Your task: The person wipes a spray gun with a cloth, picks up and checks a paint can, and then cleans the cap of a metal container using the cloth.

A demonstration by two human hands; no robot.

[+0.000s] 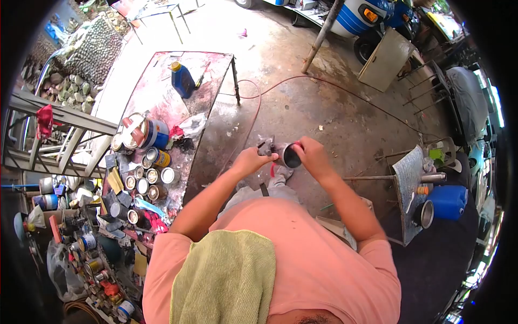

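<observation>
1) The left hand [250, 161] grips a grey metal piece [265, 148], perhaps part of a spray gun, its thumb towards the other hand, seemingly to steady that side
2) The right hand [310, 155] grasps a dark-mouthed cup [292, 156] by its rim, probably to control its tilt; something red shows at the fingers, too small to name
3) Cup and metal piece sit close together between the hands, in front of the body and off the table's right edge, likely to give both elbows room; whether they are joined I cannot tell
4) On the table [162, 81], a blue bottle [182, 82] stands towards the far edge, apart from the clutter, perhaps for easy reach
5) Small tins [153, 176] crowd the near part, with a large blue-and-white tin [156, 134] beyond them, seemingly grouped as stock
6) A thin red hose [324, 80] loops across the floor [334, 116] past the table's far right corner, leaving slack, it seems, for movement
</observation>
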